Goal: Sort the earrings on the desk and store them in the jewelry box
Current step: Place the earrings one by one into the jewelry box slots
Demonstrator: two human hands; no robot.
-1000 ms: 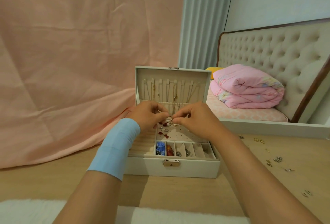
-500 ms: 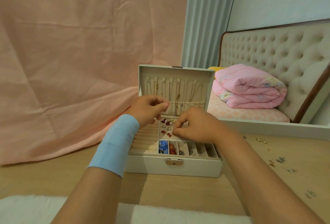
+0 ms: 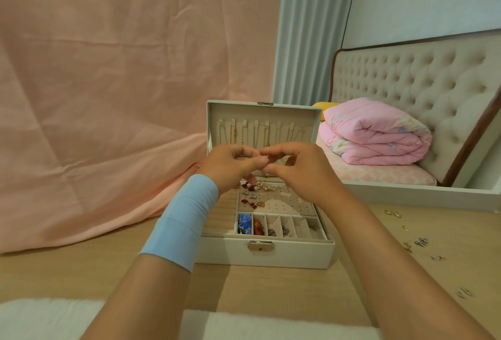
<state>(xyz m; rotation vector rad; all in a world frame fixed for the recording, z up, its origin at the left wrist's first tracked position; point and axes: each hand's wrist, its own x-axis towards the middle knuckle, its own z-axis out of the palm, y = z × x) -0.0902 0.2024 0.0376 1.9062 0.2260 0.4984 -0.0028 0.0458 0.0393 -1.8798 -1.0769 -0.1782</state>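
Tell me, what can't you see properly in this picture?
All in the head view:
- Whatever the left hand and right hand may be pinching: hidden by their curled fingers.
- The loose earrings on the desk: too small to tell their shapes.
- The lower lid of the jewelry box: hidden behind both hands.
- The chains in the lid: too thin to tell apart.

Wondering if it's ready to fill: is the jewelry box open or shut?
Open. The lid of the jewelry box stands upright at the back, and compartments holding earrings show inside.
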